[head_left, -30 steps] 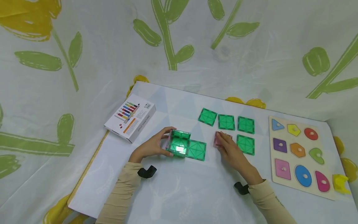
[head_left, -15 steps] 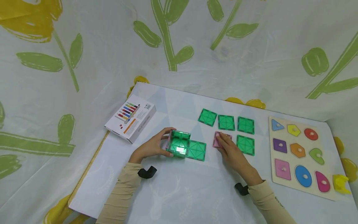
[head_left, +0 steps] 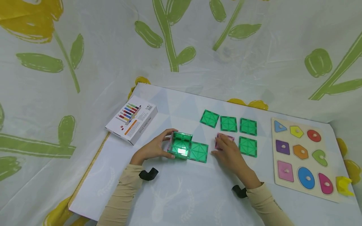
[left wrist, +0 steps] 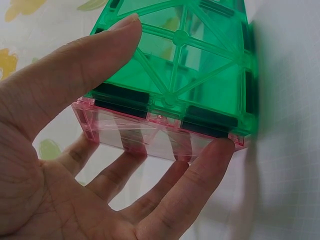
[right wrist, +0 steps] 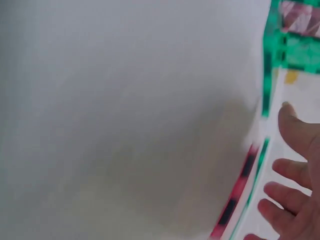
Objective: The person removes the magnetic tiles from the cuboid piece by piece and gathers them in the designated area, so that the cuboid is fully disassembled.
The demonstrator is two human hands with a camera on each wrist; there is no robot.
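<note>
In the head view, an open-topped box of translucent magnetic tiles [head_left: 181, 145] stands left of centre, with green sides and a pink left wall. My left hand [head_left: 154, 147] grips it from the left. The left wrist view shows the thumb on a green side [left wrist: 180, 65] and the fingers against the pink wall [left wrist: 112, 125]. A flat green tile [head_left: 199, 152] adjoins the box's right side. My right hand [head_left: 230, 157] is over a flat pink tile [head_left: 231, 138], partly covering it. In the right wrist view its fingers are extended, apart from the pink tile [right wrist: 234, 197].
Several green tiles [head_left: 228, 123] lie behind and right of the pink one. A shape puzzle board [head_left: 306, 158] lies at the right, with a yellow piece [head_left: 344, 185] beside its corner. A white box with an abacus picture [head_left: 133, 119] sits at the left table edge.
My right hand has shifted slightly left and towards me, and its thumb has spread away from the pink tile. My left hand and the tile box have stayed in place.
</note>
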